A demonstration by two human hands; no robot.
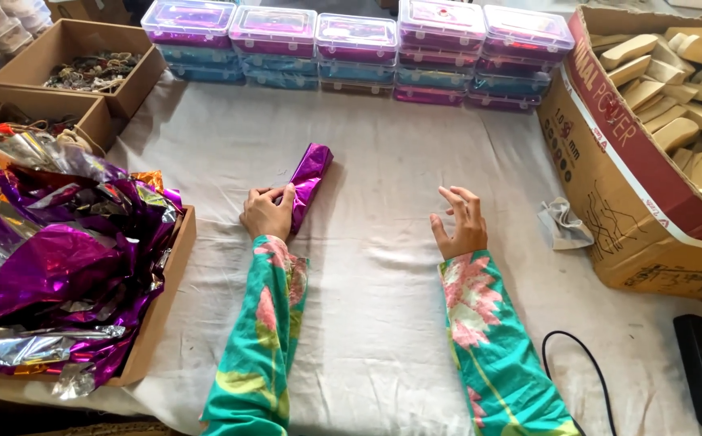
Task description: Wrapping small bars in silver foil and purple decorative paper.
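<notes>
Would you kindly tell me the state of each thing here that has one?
purple foil bundle: rolled up, lying on the cloth.
left hand: closed on the bundle's near end.
right hand: open, empty.
plastic boxes: lids shut, stacked.
big carton: open, full of tan blocks.
foil box: open, overflowing.

Single head-worn view, angled steeply down and forward over the cloth-covered table (383, 323); close range, both forearms entering from the bottom edge, stacked boxes (359, 52) along the top.
</notes>
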